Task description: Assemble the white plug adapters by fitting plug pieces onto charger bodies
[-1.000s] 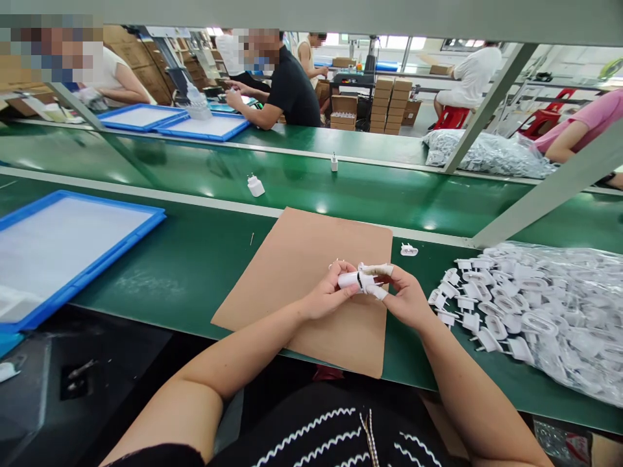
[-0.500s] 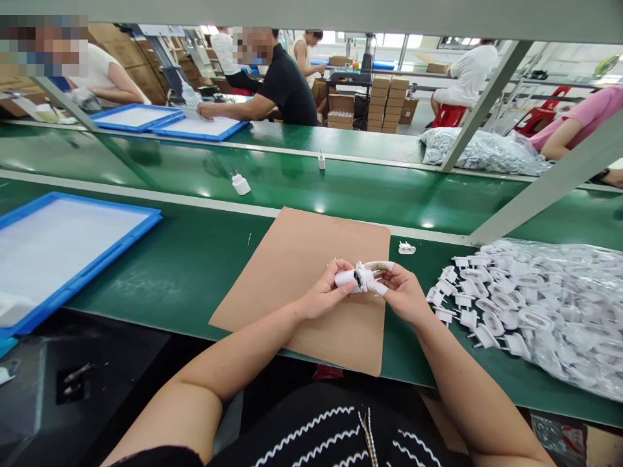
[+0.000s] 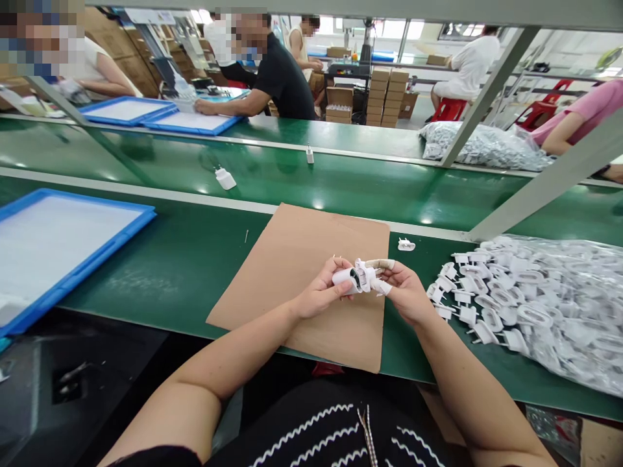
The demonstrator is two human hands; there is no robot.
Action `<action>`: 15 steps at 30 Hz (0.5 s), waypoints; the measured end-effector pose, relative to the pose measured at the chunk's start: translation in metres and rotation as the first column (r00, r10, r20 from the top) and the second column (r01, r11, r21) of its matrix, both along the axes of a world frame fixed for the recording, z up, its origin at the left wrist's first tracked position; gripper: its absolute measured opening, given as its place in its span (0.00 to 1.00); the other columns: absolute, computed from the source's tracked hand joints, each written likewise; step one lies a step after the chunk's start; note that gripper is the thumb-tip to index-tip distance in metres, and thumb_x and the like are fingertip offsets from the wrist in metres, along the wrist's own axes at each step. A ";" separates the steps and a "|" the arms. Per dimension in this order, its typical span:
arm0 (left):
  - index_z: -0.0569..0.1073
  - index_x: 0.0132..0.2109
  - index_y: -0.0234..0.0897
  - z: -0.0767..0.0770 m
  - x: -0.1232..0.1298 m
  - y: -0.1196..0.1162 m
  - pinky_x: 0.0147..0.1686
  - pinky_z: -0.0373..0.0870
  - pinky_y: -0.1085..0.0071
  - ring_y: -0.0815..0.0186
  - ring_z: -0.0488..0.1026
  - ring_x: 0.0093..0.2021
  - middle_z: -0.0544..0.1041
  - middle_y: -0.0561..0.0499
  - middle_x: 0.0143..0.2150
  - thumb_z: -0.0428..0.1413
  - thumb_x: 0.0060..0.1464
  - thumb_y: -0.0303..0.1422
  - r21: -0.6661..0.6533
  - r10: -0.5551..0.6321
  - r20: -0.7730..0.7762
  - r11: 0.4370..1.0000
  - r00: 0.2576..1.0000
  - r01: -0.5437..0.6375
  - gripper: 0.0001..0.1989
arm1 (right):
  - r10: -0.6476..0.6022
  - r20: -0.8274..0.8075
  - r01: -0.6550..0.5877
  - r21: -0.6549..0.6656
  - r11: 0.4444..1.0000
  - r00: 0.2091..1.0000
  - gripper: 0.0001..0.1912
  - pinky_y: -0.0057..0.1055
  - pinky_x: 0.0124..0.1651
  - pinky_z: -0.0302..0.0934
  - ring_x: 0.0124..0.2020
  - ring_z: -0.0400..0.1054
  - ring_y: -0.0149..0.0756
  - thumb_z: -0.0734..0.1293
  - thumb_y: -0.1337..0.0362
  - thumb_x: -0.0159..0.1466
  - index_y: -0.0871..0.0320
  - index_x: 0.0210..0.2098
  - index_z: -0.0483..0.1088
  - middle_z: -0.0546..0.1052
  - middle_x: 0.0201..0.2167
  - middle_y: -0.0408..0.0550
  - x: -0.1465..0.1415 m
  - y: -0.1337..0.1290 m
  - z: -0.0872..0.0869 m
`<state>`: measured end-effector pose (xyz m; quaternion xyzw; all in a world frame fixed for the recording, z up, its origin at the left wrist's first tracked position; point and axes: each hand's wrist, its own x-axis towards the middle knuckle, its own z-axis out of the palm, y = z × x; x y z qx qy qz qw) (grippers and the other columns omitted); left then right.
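Note:
My left hand (image 3: 316, 293) is closed around a white charger housing (image 3: 343, 279), whose open end shows a dark inside. Thumb and forefinger of my right hand (image 3: 407, 293), both wrapped in whitish finger covers, pinch a white plug end cap (image 3: 364, 275) by its pin side. The cap sits right at the housing's open end, slightly tilted; whether the two touch is hard to make out. Both hands are above a brown cardboard sheet (image 3: 292, 259). A loose end cap (image 3: 405, 244) lies on the green bench just beyond the sheet's right edge.
At right, a clear bag (image 3: 574, 311) spills many white end caps. A blue-rimmed tray (image 3: 97, 201) lies at left. On the green belt (image 3: 272, 168) beyond are a white charger (image 3: 224, 178) and a smaller one (image 3: 310, 154). A slanted metal post (image 3: 525, 188) rises at right. Co-workers sit opposite.
The end cap and housing have tilted slightly apart, showing more of the dark opening. On the belt, both chargers have shifted left. The view has moved a little.

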<state>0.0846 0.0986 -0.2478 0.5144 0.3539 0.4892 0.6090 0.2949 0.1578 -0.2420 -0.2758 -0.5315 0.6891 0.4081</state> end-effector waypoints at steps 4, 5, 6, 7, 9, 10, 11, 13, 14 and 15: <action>0.63 0.52 0.40 0.003 -0.001 -0.002 0.36 0.68 0.72 0.69 0.74 0.35 0.71 0.50 0.46 0.62 0.62 0.47 -0.015 -0.029 0.050 0.999 0.998 0.029 0.22 | 0.042 -0.047 -0.045 -0.046 0.998 0.998 0.22 0.34 0.47 0.75 0.42 0.78 0.39 0.83 0.56 0.54 0.54 0.45 0.80 0.83 0.41 0.50 -0.001 -0.001 0.001; 0.63 0.52 0.40 0.003 0.000 -0.002 0.36 0.68 0.73 0.69 0.74 0.35 0.71 0.50 0.45 0.62 0.62 0.46 -0.016 -0.034 0.059 0.999 0.998 0.035 0.22 | 0.043 -0.054 -0.046 -0.051 0.998 0.998 0.22 0.34 0.47 0.75 0.42 0.78 0.38 0.83 0.56 0.54 0.54 0.45 0.80 0.83 0.41 0.49 -0.001 -0.002 0.001; 0.63 0.52 0.40 0.004 0.000 -0.003 0.36 0.68 0.73 0.69 0.74 0.35 0.71 0.50 0.45 0.62 0.63 0.46 -0.018 -0.039 0.065 0.999 0.997 0.040 0.21 | 0.041 -0.060 -0.044 -0.053 0.998 0.997 0.21 0.33 0.46 0.75 0.41 0.78 0.38 0.83 0.57 0.54 0.54 0.45 0.80 0.83 0.40 0.49 -0.001 -0.002 0.001; 0.63 0.52 0.40 0.004 0.000 -0.003 0.36 0.68 0.73 0.69 0.74 0.35 0.71 0.50 0.45 0.62 0.63 0.46 -0.019 -0.042 0.070 0.999 0.997 0.043 0.21 | 0.039 -0.066 -0.042 -0.053 0.998 0.997 0.21 0.32 0.46 0.75 0.41 0.78 0.37 0.83 0.57 0.54 0.53 0.45 0.80 0.83 0.40 0.48 -0.001 -0.002 0.001; 0.63 0.51 0.40 0.005 0.000 -0.004 0.35 0.68 0.73 0.69 0.74 0.35 0.71 0.50 0.45 0.62 0.63 0.45 -0.021 -0.044 0.077 0.999 0.996 0.045 0.21 | 0.038 -0.075 -0.042 -0.055 0.998 0.996 0.21 0.32 0.46 0.76 0.41 0.78 0.36 0.83 0.58 0.54 0.53 0.45 0.80 0.83 0.40 0.48 -0.001 -0.003 0.001; 0.63 0.51 0.40 0.005 0.000 -0.004 0.35 0.68 0.73 0.69 0.74 0.35 0.71 0.50 0.45 0.62 0.63 0.45 -0.021 -0.045 0.082 0.999 0.996 0.047 0.20 | 0.041 -0.076 -0.045 -0.057 0.997 0.996 0.21 0.32 0.46 0.76 0.41 0.78 0.36 0.83 0.58 0.54 0.53 0.45 0.80 0.83 0.40 0.48 -0.001 -0.003 0.002; 0.64 0.51 0.40 0.006 0.000 -0.004 0.35 0.69 0.73 0.69 0.74 0.35 0.71 0.50 0.45 0.62 0.63 0.45 -0.020 -0.047 0.087 0.999 0.995 0.049 0.20 | 0.043 -0.076 -0.048 -0.059 0.997 0.996 0.21 0.32 0.46 0.76 0.41 0.78 0.37 0.83 0.58 0.54 0.53 0.45 0.80 0.83 0.40 0.48 -0.001 -0.004 0.002; 0.64 0.51 0.41 0.005 -0.001 -0.004 0.35 0.69 0.73 0.70 0.73 0.35 0.71 0.50 0.45 0.62 0.63 0.45 -0.013 -0.054 0.098 0.998 0.994 0.055 0.20 | 0.048 -0.076 -0.053 -0.062 0.997 0.996 0.21 0.33 0.45 0.77 0.40 0.78 0.37 0.83 0.58 0.54 0.54 0.45 0.80 0.83 0.40 0.48 -0.001 -0.004 0.003; 0.64 0.51 0.41 0.005 -0.001 -0.004 0.35 0.69 0.73 0.70 0.73 0.35 0.71 0.50 0.45 0.62 0.63 0.44 -0.010 -0.057 0.101 0.998 0.993 0.058 0.20 | 0.050 -0.078 -0.055 -0.064 0.996 0.996 0.21 0.33 0.45 0.77 0.40 0.78 0.37 0.83 0.58 0.54 0.54 0.45 0.79 0.83 0.40 0.48 -0.001 -0.005 0.003; 0.64 0.52 0.41 0.004 -0.001 -0.004 0.35 0.70 0.73 0.70 0.73 0.35 0.71 0.50 0.45 0.62 0.63 0.44 -0.008 -0.060 0.102 0.998 0.993 0.061 0.20 | 0.051 -0.081 -0.057 -0.066 0.996 0.995 0.21 0.33 0.44 0.77 0.40 0.78 0.37 0.83 0.58 0.54 0.54 0.45 0.79 0.83 0.40 0.48 -0.001 -0.005 0.003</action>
